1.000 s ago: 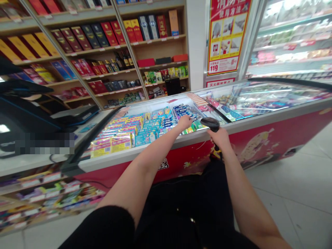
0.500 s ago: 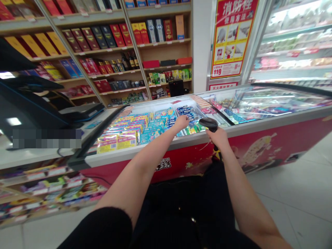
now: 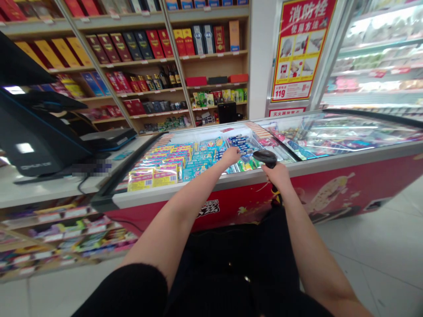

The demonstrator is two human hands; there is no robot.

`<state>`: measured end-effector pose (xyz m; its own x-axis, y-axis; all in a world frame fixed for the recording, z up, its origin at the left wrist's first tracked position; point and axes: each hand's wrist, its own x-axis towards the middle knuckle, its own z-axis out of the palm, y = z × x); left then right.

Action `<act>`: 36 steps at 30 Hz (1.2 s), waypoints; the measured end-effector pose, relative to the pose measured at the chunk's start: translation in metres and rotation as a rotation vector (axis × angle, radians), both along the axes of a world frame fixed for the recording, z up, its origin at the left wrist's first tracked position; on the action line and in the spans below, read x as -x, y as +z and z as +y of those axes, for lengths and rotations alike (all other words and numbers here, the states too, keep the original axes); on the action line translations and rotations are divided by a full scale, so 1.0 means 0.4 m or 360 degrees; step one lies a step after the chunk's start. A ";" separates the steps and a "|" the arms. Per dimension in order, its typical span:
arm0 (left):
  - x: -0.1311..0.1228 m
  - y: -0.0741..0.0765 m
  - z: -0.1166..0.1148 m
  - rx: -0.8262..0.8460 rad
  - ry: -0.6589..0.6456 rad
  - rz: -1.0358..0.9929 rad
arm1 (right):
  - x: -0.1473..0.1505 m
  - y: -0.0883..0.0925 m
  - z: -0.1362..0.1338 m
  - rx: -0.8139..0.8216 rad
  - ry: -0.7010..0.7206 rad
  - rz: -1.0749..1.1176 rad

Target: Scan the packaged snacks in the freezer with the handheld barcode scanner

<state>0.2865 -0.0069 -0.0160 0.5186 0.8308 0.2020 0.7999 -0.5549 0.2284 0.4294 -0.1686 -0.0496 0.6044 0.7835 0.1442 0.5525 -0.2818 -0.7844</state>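
A black handheld barcode scanner (image 3: 265,157) is gripped by its handle in my right hand (image 3: 279,175), its head pointing left over the front rim of the chest freezer (image 3: 198,223). To its left, my left hand (image 3: 231,155) is closed above the freezer's goods. Whatever its fingers hold, if anything, is hidden from me. Beyond that hand lie dark blue ice cream packs (image 3: 239,140) in a wire basket. Light blue packs (image 3: 195,169) and yellow-and-pink packs (image 3: 165,175) fill the freezer's left part.
A dark checkout terminal (image 3: 29,136) stands on the white counter (image 3: 20,193) at left. Behind the freezer, shelves hold boxed bottles (image 3: 132,44). A red poster (image 3: 299,48) hangs on the wall, and a lit cooler (image 3: 380,61) is at right. Sweets line the shelves below the counter.
The view has shifted slightly, so the shelves and freezer sit a little further right. Both hands keep nearly the same pose, and the scanner is still in my right hand.
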 end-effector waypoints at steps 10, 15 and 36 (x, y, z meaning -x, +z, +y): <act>0.104 0.000 -0.005 0.0009 0.0053 0.0186 | 0.062 0.000 0.024 -0.0023 0.0124 -0.0001; 0.148 0.000 -0.016 0.0013 0.0111 0.0239 | 0.094 0.014 0.031 -0.0048 0.0163 -0.0017; 0.211 -0.020 -0.004 -0.0281 0.0256 0.0427 | 0.140 0.004 0.054 -0.0031 0.0258 -0.0042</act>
